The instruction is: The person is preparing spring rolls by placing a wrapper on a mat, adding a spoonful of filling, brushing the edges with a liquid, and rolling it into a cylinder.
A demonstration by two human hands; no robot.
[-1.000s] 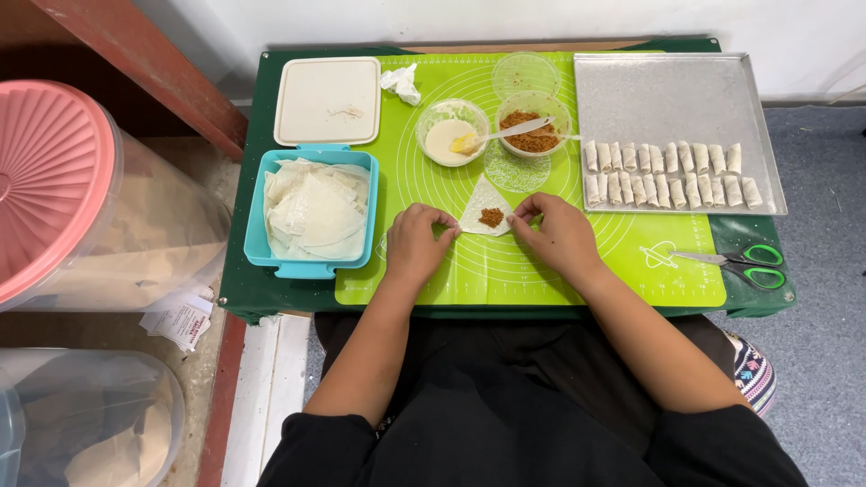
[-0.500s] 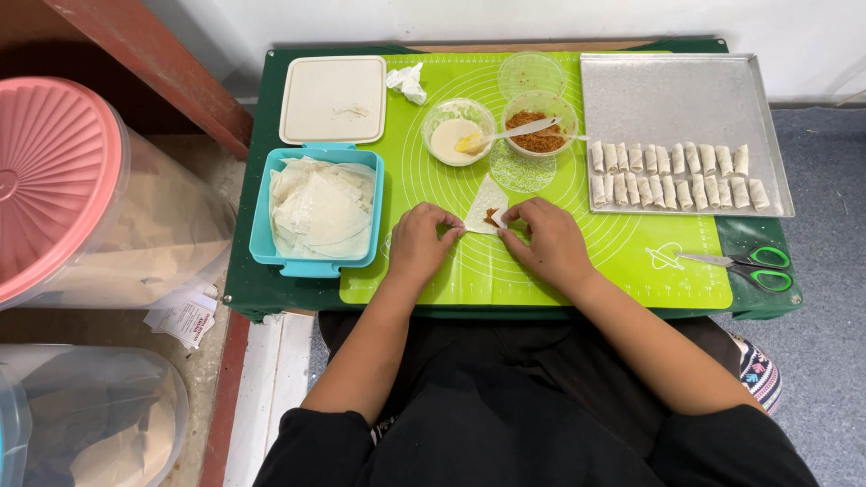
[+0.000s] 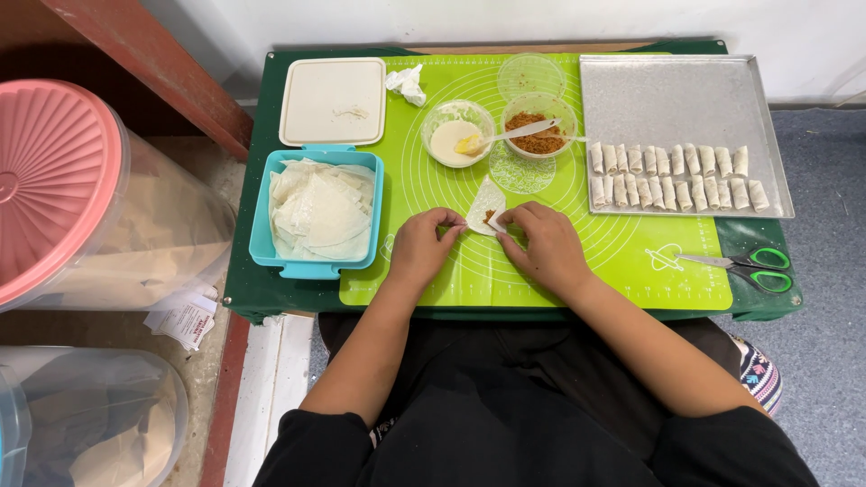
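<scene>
The person wears a black top with short sleeves that end above the elbows, leaving both forearms bare down to the left hand (image 3: 422, 247) and the right hand (image 3: 544, 248). No rings, watch or bracelets show on either hand or wrist. Below the near edge of the bench (image 3: 271, 293) the lap is covered in plain black cloth. Beside the right elbow a strip of striped, multicoloured patterned fabric peeks out.

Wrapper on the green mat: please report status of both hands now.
Left hand and right hand both pinching the wrapper. Brown filling on it, corner being folded. Nothing in the way.
</scene>
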